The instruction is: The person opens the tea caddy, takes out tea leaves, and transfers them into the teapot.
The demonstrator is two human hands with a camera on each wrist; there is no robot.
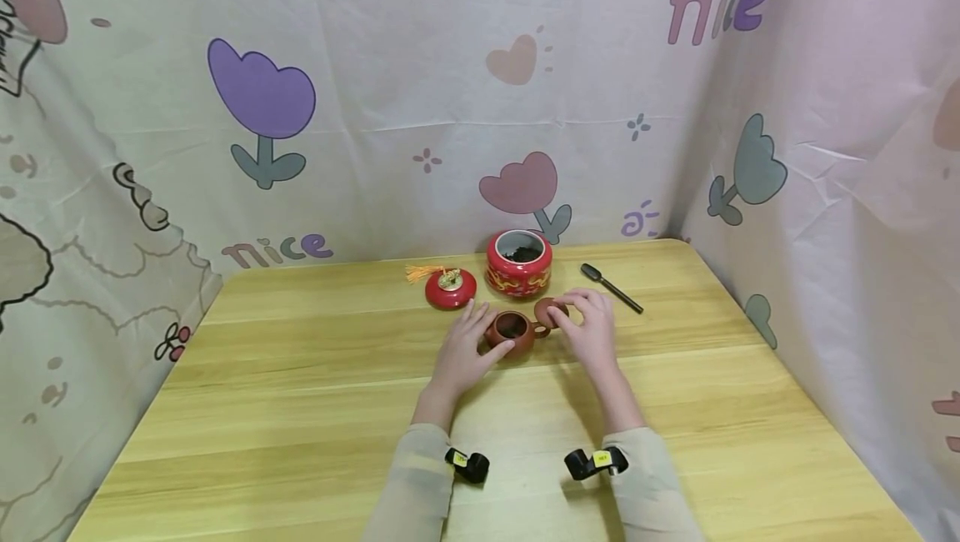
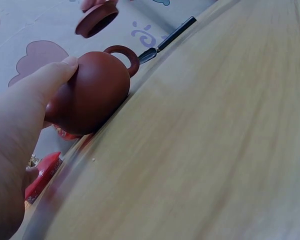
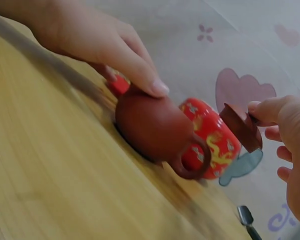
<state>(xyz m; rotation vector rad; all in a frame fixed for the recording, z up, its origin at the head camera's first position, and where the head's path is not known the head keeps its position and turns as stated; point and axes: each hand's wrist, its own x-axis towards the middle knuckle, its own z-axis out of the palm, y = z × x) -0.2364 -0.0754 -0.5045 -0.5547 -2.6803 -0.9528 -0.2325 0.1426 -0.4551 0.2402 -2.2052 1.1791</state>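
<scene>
A small reddish-brown clay teapot [image 1: 512, 348] stands on the table with its top uncovered, its dark inside showing in the head view. My left hand [image 1: 467, 352] grips it from the left, thumb against the near side; in the left wrist view the other fingers are mostly hidden behind the teapot [image 2: 97, 95]. Between thumb and fingertips my right hand [image 1: 592, 329] pinches the teapot's round lid [image 1: 551, 313]. The right wrist view shows this lid [image 3: 240, 129] tilted and raised, apart from the teapot, above its loop handle [image 3: 205, 162].
Behind the teapot stands a red jar [image 1: 517, 275] with gold decoration and dark loose contents. Its red lid [image 1: 451, 292], with a gold knob and orange tassel, lies to the left. A small black scoop [image 1: 611, 288] lies at right. A printed curtain [image 1: 375, 108] hangs behind the table.
</scene>
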